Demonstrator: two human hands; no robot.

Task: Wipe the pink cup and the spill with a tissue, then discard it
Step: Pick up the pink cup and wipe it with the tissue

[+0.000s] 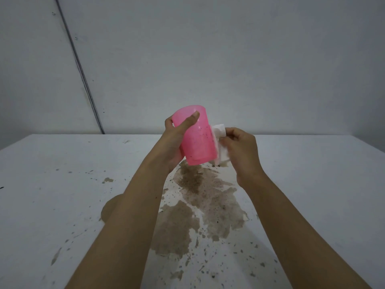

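Observation:
My left hand (pixel 176 140) holds the pink cup (pixel 198 142) upside down above the table, thumb across its side. Dark specks dot the cup's right wall. My right hand (pixel 242 152) presses a white tissue (pixel 220 132) against that right wall. Below both hands a large brown spill (pixel 205 207) with dark grit spreads over the white table (pixel 62 174). My left forearm covers part of the spill's left edge.
Smaller brown splashes and specks scatter across the table left and right of the main spill. A grey wall stands behind the table's far edge, with a dark cable (pixel 81 69) running diagonally down it at the left.

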